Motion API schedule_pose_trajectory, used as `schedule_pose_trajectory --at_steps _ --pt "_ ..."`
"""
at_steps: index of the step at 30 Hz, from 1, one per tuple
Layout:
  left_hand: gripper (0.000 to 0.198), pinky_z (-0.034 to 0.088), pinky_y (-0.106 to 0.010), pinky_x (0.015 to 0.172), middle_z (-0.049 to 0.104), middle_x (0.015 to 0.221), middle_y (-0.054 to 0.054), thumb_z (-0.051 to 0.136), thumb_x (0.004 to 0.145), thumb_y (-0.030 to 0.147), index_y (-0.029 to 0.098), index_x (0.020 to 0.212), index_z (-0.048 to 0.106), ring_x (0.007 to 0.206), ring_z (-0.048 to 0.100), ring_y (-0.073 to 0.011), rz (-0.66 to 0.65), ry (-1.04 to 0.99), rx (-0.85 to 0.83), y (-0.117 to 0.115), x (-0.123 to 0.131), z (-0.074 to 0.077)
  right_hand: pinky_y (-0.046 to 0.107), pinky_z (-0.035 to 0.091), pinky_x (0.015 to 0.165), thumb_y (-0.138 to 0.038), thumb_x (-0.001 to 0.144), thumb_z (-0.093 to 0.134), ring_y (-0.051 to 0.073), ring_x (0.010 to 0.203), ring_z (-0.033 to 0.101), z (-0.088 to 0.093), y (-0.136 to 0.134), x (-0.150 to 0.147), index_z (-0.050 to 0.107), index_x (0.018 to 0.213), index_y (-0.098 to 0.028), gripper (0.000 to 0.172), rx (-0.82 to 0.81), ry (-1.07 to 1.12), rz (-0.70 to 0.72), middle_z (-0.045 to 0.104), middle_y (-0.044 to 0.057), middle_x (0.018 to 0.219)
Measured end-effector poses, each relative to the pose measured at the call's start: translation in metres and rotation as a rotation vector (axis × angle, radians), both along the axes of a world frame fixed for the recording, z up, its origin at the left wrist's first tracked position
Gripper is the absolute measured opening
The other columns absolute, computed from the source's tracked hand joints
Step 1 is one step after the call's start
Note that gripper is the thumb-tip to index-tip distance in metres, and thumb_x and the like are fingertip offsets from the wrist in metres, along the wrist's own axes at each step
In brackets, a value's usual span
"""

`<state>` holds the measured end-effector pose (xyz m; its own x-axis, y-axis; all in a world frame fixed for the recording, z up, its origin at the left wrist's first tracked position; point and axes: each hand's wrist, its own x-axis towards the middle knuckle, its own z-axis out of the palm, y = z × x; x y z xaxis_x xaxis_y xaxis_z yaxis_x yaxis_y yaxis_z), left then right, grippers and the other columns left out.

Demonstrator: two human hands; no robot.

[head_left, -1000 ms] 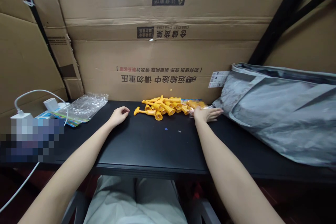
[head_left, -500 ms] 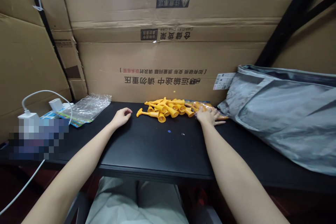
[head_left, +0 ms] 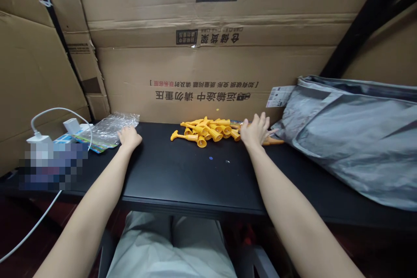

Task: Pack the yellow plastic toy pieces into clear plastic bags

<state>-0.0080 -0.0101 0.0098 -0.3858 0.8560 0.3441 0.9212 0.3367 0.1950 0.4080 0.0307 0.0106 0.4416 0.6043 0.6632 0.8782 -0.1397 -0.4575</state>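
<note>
My left hand (head_left: 129, 137) is at the near right edge of a clear plastic bag (head_left: 114, 125), its thumb apart from the fingers. The fingertips reach the bag; whether they touch it I cannot tell. My right hand (head_left: 255, 130), fingers spread, is over an orange item in shiny wrapping (head_left: 273, 140), partly hidden beneath it. Between my hands lies a pile of yellow plastic pieces (head_left: 215, 132) with cup-shaped ends. One piece with a hooked handle (head_left: 184, 137) points left out of the pile.
Cardboard (head_left: 195, 65) stands behind the black table (head_left: 182, 178). A grey fabric bag (head_left: 352, 134) fills the right side. White chargers (head_left: 72, 126) and a cable (head_left: 52, 109) are on the left. A small blue disc (head_left: 211, 158) lies on the table.
My left hand has moved left from beside the yellow pieces to the clear bag, its fingers uncurling. My right hand has stayed near the wrapped item, its fingers now raised and pointing more forward.
</note>
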Motion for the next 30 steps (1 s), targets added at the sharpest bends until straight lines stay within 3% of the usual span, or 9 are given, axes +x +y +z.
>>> schedule_pose_trajectory --at_steps 3,5,12,17,21,30 --pt "0.048 0.024 -0.06 0.099 0.033 0.14 -0.026 0.049 0.074 0.023 0.005 0.117 0.052 0.133 0.022 -0.0386 0.091 -0.049 -0.072 0.001 -0.005 -0.004 0.068 0.009 0.098 -0.026 0.086 0.029 0.031 0.132 0.021 0.012 -0.005 -0.016 0.039 0.13 -0.011 0.047 -0.001 -0.076 0.099 0.03 0.019 0.142" --pt "0.049 0.023 -0.062 0.098 0.033 0.14 -0.027 0.049 0.074 0.026 0.005 0.117 0.053 0.133 0.021 -0.0401 0.116 -0.09 -0.12 0.003 -0.008 -0.006 0.067 0.01 0.099 -0.024 0.086 0.03 0.03 0.132 0.022 0.019 -0.009 -0.028 0.04 0.129 -0.011 0.046 0.01 -0.13 0.178 0.031 0.019 0.142" --pt "0.042 0.025 -0.065 0.092 0.049 0.128 -0.026 0.047 0.074 0.028 0.012 0.113 0.057 0.123 0.038 -0.0424 0.106 -0.153 -0.138 0.011 -0.015 -0.012 0.055 0.013 0.107 -0.02 0.087 0.031 0.025 0.125 0.038 0.029 -0.028 -0.079 0.05 0.121 -0.014 0.04 0.026 -0.367 0.641 0.045 0.016 0.133" --pt "0.046 0.028 -0.061 0.093 0.055 0.123 -0.022 0.051 0.071 0.016 0.016 0.117 0.054 0.116 0.047 -0.0389 0.094 -0.146 -0.138 0.009 -0.021 -0.01 0.056 0.016 0.106 -0.032 0.088 0.042 0.025 0.117 0.047 0.018 -0.038 -0.106 0.06 0.108 -0.019 0.03 -0.214 -0.528 0.961 0.058 0.01 0.12" --pt "0.046 0.028 -0.055 0.096 0.059 0.117 -0.019 0.046 0.075 0.008 0.016 0.12 0.052 0.111 0.053 -0.0336 0.12 -0.106 -0.067 0.004 -0.028 -0.005 0.055 0.023 0.103 -0.033 0.082 0.055 0.026 0.115 0.049 0.01 -0.042 -0.112 0.059 0.111 -0.02 0.032 -0.444 -0.547 0.948 0.059 0.01 0.119" --pt "0.046 0.033 -0.047 0.095 0.061 0.112 -0.017 0.044 0.073 0.006 0.016 0.116 0.056 0.103 0.058 -0.0278 0.119 -0.061 0.057 0.003 -0.036 -0.008 0.047 0.03 0.098 -0.024 0.081 0.053 0.026 0.108 0.053 0.004 -0.037 -0.116 0.057 0.106 -0.016 0.027 -0.459 -0.576 0.751 0.061 0.012 0.113"
